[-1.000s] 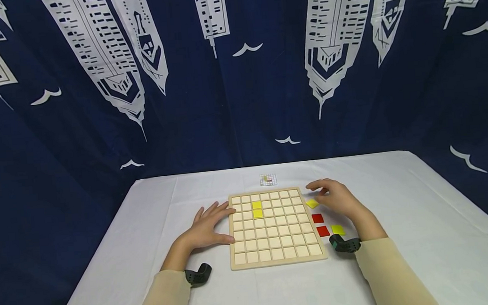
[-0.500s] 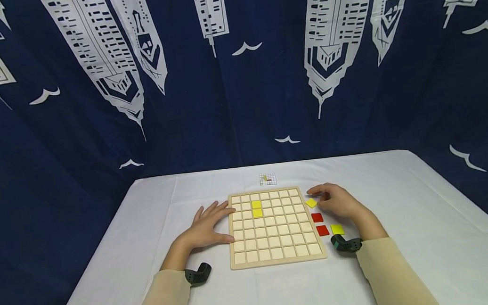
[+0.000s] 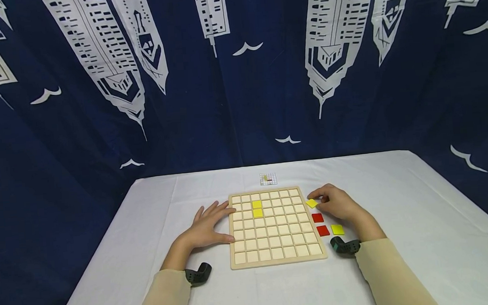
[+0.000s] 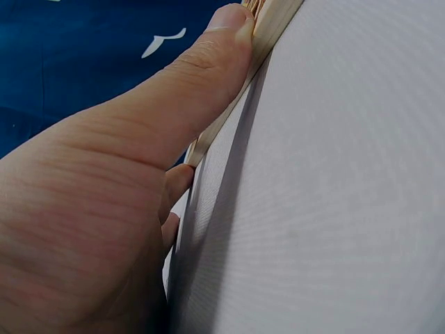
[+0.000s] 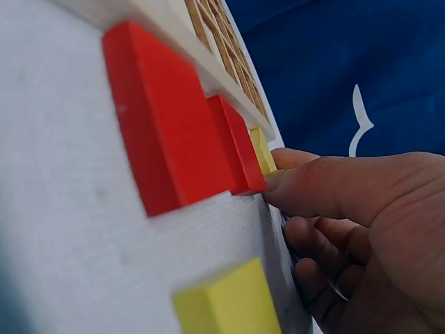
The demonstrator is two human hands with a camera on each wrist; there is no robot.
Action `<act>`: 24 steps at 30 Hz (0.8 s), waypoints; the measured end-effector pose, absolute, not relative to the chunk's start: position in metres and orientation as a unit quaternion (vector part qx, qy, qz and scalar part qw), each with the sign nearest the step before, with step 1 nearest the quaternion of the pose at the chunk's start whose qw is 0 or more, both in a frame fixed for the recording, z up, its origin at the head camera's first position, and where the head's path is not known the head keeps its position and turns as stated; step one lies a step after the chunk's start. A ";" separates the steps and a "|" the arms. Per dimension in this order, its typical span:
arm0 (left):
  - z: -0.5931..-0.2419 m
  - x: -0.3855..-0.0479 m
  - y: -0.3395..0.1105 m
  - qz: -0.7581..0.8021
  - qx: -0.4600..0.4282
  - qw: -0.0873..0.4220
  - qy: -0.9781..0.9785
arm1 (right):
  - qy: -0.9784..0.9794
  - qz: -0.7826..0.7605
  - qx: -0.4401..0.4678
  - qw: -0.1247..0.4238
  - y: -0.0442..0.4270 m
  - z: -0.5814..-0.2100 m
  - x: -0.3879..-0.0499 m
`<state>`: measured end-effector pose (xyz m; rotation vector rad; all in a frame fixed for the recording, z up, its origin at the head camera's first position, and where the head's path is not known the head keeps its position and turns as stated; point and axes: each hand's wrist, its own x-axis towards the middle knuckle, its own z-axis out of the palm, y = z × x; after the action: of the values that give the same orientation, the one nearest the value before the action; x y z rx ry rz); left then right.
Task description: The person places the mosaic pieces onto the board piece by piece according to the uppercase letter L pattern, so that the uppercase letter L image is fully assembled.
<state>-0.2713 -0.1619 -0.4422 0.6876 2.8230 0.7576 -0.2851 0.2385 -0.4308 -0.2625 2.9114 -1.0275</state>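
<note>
A wooden grid board lies on the white table, two yellow tiles in neighbouring cells of its upper left part. Spread along the board's left edge, my left hand rests its thumb and fingers on the frame; its thumb touches the wooden edge in the left wrist view. Just off the board's upper right side, my right hand pinches a loose yellow tile between thumb and index finger. That tile is partly hidden in the right wrist view.
Two red tiles lie close to the board's right edge, and another yellow tile lies right of them. Behind the board is a small printed grid card. A dark blue patterned curtain hangs behind the table.
My right hand's index finger and thumb have lowered and closed in on the yellow tile at the board's upper right. The left hand has stayed in place.
</note>
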 end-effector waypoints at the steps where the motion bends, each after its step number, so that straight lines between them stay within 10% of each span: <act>1: -0.442 -0.271 -0.162 0.252 0.229 0.070 0.938 | 0.940 -0.331 -0.085 0.020 0.238 -0.431 -0.285; 24: -0.444 -0.272 -0.162 0.255 0.227 0.066 0.938 | 0.929 -0.355 -0.088 0.049 0.240 -0.419 -0.280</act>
<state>-0.2722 -0.1622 -0.4435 0.6849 2.8286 0.7694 -0.2797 0.2395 -0.4192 -0.2671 2.8313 -1.0825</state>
